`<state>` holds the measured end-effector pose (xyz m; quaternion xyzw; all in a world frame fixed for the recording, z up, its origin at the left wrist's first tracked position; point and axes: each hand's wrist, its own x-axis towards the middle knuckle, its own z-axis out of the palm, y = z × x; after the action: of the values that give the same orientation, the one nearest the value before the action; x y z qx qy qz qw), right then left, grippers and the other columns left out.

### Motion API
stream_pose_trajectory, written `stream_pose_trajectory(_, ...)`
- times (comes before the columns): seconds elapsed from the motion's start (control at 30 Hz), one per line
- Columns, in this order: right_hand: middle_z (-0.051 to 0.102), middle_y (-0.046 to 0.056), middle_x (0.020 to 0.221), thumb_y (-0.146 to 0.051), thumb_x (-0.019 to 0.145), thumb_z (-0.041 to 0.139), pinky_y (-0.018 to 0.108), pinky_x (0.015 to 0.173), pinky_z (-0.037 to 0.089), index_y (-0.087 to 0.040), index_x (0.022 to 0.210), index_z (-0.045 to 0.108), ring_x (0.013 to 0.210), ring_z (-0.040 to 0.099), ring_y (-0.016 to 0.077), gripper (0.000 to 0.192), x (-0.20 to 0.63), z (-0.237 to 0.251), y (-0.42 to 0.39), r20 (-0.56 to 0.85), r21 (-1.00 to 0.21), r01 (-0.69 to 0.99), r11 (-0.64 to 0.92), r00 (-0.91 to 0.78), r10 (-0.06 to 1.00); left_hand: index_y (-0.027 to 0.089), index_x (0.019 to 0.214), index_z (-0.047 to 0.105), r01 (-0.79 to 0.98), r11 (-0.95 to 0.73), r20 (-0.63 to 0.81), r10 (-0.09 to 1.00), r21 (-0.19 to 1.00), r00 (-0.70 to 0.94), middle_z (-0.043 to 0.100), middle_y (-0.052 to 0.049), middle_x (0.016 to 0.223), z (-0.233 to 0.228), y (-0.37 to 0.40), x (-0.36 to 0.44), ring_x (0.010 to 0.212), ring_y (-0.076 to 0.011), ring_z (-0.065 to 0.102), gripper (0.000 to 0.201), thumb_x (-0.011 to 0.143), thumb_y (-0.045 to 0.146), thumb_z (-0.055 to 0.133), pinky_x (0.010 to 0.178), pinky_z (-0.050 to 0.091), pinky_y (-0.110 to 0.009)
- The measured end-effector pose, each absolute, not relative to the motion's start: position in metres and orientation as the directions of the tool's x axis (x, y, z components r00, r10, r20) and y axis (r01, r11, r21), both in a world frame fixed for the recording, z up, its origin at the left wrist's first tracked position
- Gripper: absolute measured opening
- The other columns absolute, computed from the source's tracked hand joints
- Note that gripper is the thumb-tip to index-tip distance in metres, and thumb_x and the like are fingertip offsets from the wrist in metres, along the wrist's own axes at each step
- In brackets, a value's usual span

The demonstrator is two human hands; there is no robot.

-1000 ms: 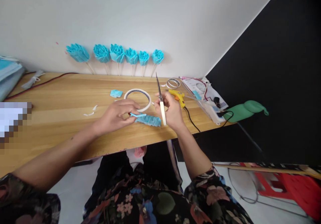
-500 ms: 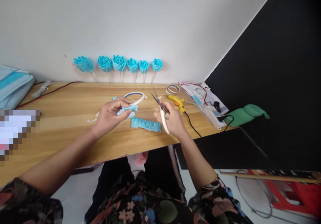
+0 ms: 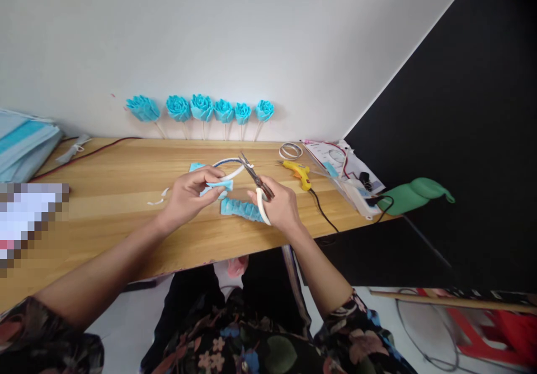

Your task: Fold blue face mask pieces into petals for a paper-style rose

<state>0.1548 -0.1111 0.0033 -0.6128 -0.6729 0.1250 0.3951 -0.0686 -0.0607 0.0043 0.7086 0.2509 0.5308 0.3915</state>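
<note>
My left hand pinches a small folded blue piece and lifts a white tape roll off the wooden table. My right hand grips white-handled scissors, blades parted and pointing up-left toward the blue piece and the tape roll. A pleated blue strip lies on the table just below both hands.
Several blue paper roses on sticks lean on the wall. A yellow glue gun, small tape rings, a power strip and a green object lie at right. Blue masks are stacked at left.
My left hand picked the blue piece and tape roll up from the table. The scissors swung down from upright and their blades opened toward the blue piece.
</note>
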Motion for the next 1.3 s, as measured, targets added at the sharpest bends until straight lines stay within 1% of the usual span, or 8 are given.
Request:
stream_pose_trajectory(0.33,0.069,-0.001,0.073,-0.042,0.081,0.073,0.024,0.061,0.048,-0.021,0.102,0.076,0.061,0.058,0.0127,0.030,0.152,0.001,-0.109,0.406,-0.682,0.678,0.274,0.039,0.913,0.020,0.075,0.068,-0.052,-0.556,0.545,0.786,0.830,0.291,0.072,-0.007,0.087,-0.001,-0.056,-0.066,0.083,-0.0183,0.067,0.017,0.083,0.033,0.074,0.073,0.053,-0.033)
stream_pose_trajectory(0.5,0.076,0.002,0.091,-0.038,0.080,0.073,0.027,0.070,0.052,-0.023,0.117,0.072,0.075,0.069,0.0171,0.040,0.172,0.014,-0.108,0.325,-0.675,0.704,0.220,0.016,0.946,0.019,0.073,0.066,0.022,-0.498,0.480,0.847,0.867,0.229,0.072,-0.008,0.091,-0.006,-0.045,-0.072,0.085,-0.0190,0.066,0.023,0.081,0.039,0.075,0.068,0.052,-0.030)
stream_pose_trajectory(0.63,0.078,0.007,0.099,-0.027,0.086,0.063,0.031,0.075,0.052,-0.021,0.134,0.059,0.086,0.072,0.0229,0.048,0.217,0.011,-0.108,0.147,-0.440,0.898,0.000,0.072,0.987,0.019,0.071,0.064,0.054,-0.439,0.426,0.890,0.897,0.161,0.072,-0.008,0.093,-0.007,-0.033,-0.081,0.082,-0.0179,0.064,0.027,0.080,0.042,0.076,0.064,0.050,-0.028)
stream_pose_trajectory(0.7,0.078,0.010,0.104,-0.021,0.087,0.060,0.031,0.077,0.050,-0.019,0.132,0.059,0.092,0.072,0.0243,0.044,0.235,0.004,-0.109,0.070,-0.284,0.959,-0.007,0.028,0.997,0.020,0.073,0.065,0.097,-0.451,0.430,0.885,0.887,0.180,0.073,-0.008,0.093,-0.008,-0.021,-0.082,0.082,-0.0179,0.064,0.024,0.080,0.041,0.075,0.066,0.050,-0.029)
stream_pose_trajectory(0.93,0.077,0.015,0.104,-0.030,0.095,0.054,0.033,0.070,0.044,-0.022,0.117,0.072,0.093,0.072,0.0298,0.029,0.235,0.011,-0.107,-0.071,-0.001,1.000,0.008,-0.009,0.997,0.021,0.076,0.070,0.302,-0.668,0.461,0.710,0.680,0.533,0.074,-0.008,0.089,-0.004,0.037,-0.040,0.085,-0.0218,0.066,0.010,0.078,0.030,0.066,0.079,0.049,-0.034)
stream_pose_trajectory(1.03,0.078,0.015,0.101,-0.031,0.098,0.050,0.034,0.070,0.044,-0.021,0.111,0.075,0.091,0.072,0.0295,0.030,0.233,0.018,-0.101,0.006,-0.067,0.994,-0.084,0.084,0.996,0.020,0.076,0.069,0.327,-0.701,0.424,0.668,0.634,0.611,0.074,-0.009,0.092,-0.011,0.059,-0.012,0.096,-0.0251,0.066,0.007,0.074,0.025,0.064,0.092,0.048,-0.038)
stream_pose_trajectory(1.13,0.078,0.010,0.104,-0.026,0.097,0.052,0.032,0.077,0.046,-0.021,0.107,0.076,0.095,0.071,0.0244,0.026,0.232,0.010,-0.090,0.123,-0.310,0.951,-0.014,0.055,0.991,0.018,0.078,0.068,0.393,-0.676,0.313,0.676,0.623,0.668,0.072,-0.011,0.095,-0.021,0.074,0.003,0.093,-0.0264,0.065,0.010,0.070,0.022,0.063,0.089,0.048,-0.039)
stream_pose_trajectory(1.3,0.079,0.005,0.099,-0.025,0.095,0.057,0.030,0.080,0.047,-0.021,0.100,0.077,0.091,0.070,0.0192,0.022,0.225,-0.020,-0.069,0.168,-0.538,0.843,0.015,0.090,0.982,0.018,0.078,0.067,0.423,-0.609,0.320,0.752,0.671,0.576,0.068,-0.009,0.103,-0.012,0.066,-0.004,0.095,-0.0244,0.062,0.012,0.072,0.029,0.068,0.088,0.047,-0.037)
